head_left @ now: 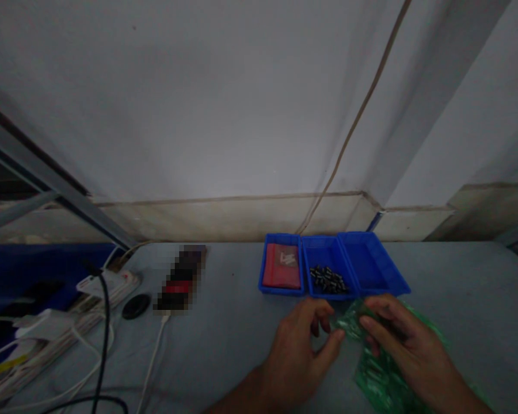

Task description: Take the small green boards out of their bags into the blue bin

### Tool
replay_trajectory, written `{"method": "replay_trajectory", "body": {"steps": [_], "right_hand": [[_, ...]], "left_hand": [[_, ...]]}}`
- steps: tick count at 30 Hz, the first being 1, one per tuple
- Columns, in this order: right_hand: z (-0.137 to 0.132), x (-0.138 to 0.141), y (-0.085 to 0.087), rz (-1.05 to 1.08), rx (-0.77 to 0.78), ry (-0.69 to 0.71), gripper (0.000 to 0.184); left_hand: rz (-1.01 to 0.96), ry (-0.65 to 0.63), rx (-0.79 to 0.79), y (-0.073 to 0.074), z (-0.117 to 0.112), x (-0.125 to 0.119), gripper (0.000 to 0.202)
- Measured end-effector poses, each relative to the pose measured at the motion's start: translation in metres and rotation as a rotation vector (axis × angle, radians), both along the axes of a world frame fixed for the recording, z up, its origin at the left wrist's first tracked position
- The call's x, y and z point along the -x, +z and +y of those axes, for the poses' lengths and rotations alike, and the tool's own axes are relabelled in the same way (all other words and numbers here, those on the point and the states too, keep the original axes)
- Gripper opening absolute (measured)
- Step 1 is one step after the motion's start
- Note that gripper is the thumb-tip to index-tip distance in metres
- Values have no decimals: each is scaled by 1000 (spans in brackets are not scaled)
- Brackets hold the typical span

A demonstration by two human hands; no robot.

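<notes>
Our two hands meet over one green plastic bag (382, 382) on the grey table (233, 345), just in front of three blue bins (371, 259) set side by side. Our right hand (408, 345) lies on the bag and grips its upper end. Our left hand (302, 345) pinches the corner just beside it, fingertips closed. The bag's long axis runs from the bins back toward our right side. The left bin holds one red packet (281, 267), and the middle one holds a heap of small dark cylinders (328, 279), too many to count.
</notes>
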State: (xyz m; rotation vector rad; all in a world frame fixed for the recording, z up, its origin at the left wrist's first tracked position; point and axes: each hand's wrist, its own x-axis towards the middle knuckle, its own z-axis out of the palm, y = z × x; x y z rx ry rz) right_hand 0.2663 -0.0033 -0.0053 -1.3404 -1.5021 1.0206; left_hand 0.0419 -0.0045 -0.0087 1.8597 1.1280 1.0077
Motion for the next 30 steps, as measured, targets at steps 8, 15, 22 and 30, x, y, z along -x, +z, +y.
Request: {"method": "replay_trajectory", "body": {"steps": [8,15,22,30], "right_hand": [[0,-1,-5,41,78,9,27],[0,1,0,-80,-46,-65,23],[-1,-5,-7,-131,-70,-37,23],[-4,-7,-11,-199,-107,6,20]], "left_hand": [[1,-97,-221,0,3,1,55],[7,-116,-179,0,3,2,62],[26,-146,-149,-1,3,4,70],[22,-152,-136,0,3,4,80]]}}
